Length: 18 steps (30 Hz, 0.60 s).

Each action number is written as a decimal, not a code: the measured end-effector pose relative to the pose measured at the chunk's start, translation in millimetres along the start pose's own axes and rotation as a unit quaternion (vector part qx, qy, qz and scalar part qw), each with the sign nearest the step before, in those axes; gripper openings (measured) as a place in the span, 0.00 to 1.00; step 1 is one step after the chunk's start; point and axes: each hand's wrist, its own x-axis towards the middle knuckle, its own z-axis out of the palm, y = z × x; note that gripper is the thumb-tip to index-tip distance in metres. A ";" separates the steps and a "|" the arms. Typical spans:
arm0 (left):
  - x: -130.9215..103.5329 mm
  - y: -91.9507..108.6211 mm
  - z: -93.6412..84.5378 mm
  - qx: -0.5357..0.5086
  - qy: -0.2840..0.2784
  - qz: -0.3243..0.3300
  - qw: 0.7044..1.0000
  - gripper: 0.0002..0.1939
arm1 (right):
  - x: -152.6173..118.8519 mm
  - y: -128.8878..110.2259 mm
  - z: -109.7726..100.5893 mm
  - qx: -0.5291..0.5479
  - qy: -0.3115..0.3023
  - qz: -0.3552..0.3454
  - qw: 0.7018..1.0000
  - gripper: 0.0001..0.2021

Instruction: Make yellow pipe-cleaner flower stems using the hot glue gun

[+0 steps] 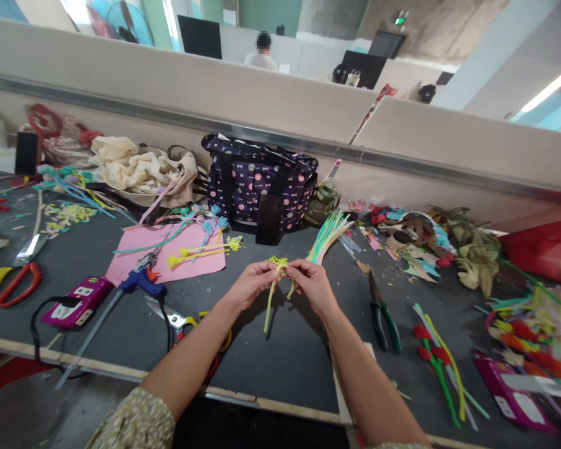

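Both hands (258,282) (310,282) pinch a yellow-green stem (270,305), fingertips nearly closed — bare dark tabletop (275,380) opens below them toward its near edge — pliers (382,315) right.

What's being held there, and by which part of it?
A yellow-green fuzzy stem, pinched at its curled top between the fingertips of the left hand and right hand.

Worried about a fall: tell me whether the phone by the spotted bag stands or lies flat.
Upright: the phone leans against the front of the spotted bag.
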 end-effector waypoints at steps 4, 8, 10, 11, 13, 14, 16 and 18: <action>-0.9 0.3 0.8 0.011 -0.007 -0.003 1.000 0.12 | -0.4 2.0 3.1 0.033 -0.006 0.025 0.999 0.12; -2.0 1.2 1.2 0.040 -0.013 0.015 0.999 0.12 | -0.9 2.1 4.8 0.062 -0.010 0.051 0.997 0.12; -2.1 1.0 0.8 0.052 -0.015 0.021 0.998 0.11 | -1.6 0.7 5.2 0.076 -0.011 0.064 0.995 0.13; -2.1 0.8 0.4 0.056 -0.016 0.023 0.998 0.11 | -2.0 -0.3 5.4 0.082 -0.013 0.070 0.994 0.13; -2.0 0.4 -0.3 0.061 -0.016 0.024 0.998 0.10 | -2.7 -2.5 5.6 0.088 -0.017 0.081 0.993 0.14; -1.9 0.3 -0.5 0.065 -0.015 0.025 0.997 0.11 | -3.1 -3.5 5.7 0.088 -0.019 0.085 0.992 0.14; -1.6 0.3 -0.4 0.075 -0.013 0.027 0.997 0.11 | -3.4 -4.9 5.6 0.084 -0.022 0.089 0.992 0.14; -1.2 0.3 0.3 0.083 -0.012 0.028 0.996 0.12 | -3.3 -5.2 5.2 0.080 -0.022 0.092 0.992 0.14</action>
